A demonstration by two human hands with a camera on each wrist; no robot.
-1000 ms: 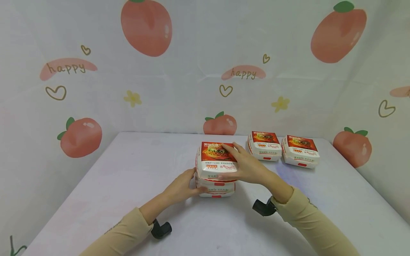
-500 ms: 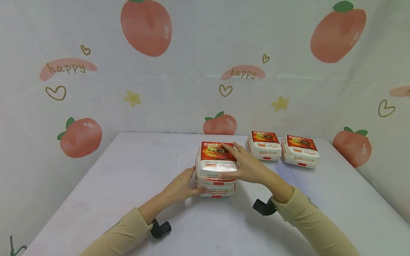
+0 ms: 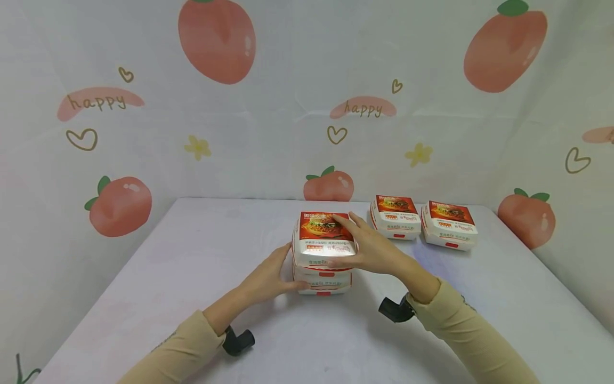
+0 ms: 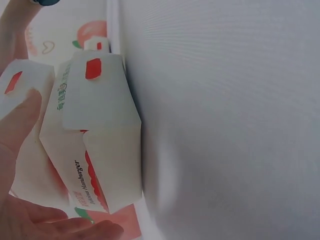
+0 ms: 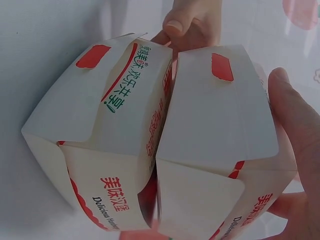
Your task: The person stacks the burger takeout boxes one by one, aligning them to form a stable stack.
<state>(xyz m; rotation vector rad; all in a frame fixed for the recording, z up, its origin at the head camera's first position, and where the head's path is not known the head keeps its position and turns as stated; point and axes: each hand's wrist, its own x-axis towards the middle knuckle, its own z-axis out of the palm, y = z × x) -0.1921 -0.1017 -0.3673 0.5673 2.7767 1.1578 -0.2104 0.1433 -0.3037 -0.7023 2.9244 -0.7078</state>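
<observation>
Two white and red hamburger boxes are stacked in the middle of the table. The upper box (image 3: 314, 258) sits squarely over the lower box (image 3: 328, 282), and in the right wrist view a thin dark gap runs along their seam. My right hand (image 3: 374, 249) holds the upper box from its right side, thumb at the front and fingers over the top. At the stack's left is my left hand (image 3: 266, 277), its thumb across the front near the seam. In the left wrist view the left fingers (image 4: 95, 231) lie straight along the far side, with no firm grip visible.
Two more hamburger boxes stand side by side at the back right, a nearer-centre box (image 3: 395, 226) and an outer box (image 3: 450, 236). A white cloth covers the table (image 3: 192, 256). Behind it hangs a fruit-printed backdrop (image 3: 268, 133).
My left hand has shifted very slightly up and left along the stack's side. The right hand and both stacked boxes stay in place, while the head view has tilted a little.
</observation>
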